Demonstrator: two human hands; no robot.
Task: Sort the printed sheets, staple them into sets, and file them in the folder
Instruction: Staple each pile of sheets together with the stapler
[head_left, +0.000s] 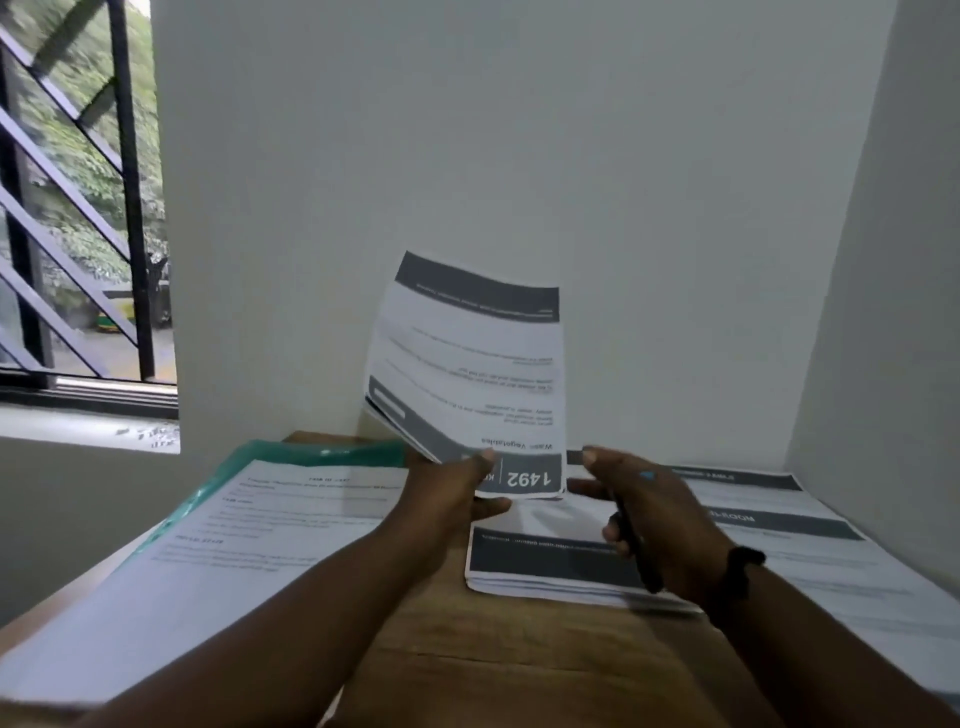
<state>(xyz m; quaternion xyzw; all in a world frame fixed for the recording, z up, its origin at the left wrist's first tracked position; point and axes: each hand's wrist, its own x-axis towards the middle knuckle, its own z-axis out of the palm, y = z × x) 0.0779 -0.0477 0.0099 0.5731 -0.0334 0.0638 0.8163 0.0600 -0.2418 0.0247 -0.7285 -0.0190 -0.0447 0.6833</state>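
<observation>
A: Left hand (449, 493)?
B: Pinching small set of printed sheets (467, 374) by near short edge, long axis pointing up and away, raised over counter (493, 660).
A: Right hand (644, 514)?
B: Curled round dark slim thing, maybe stapler, can't confirm; just right of sheets' gripped corner, nearer it than anything else.
A: Rest?
B: Stack (550, 566) below hands, green folder (291, 457) left under loose page.

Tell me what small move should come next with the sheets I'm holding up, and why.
Probably bring the stapler in the right hand to the near corner of the held set. The left hand pinches those sheets upright by the corner marked 1492, while the right hand grips a dark tool, seemingly a stapler, right beside it.
</observation>
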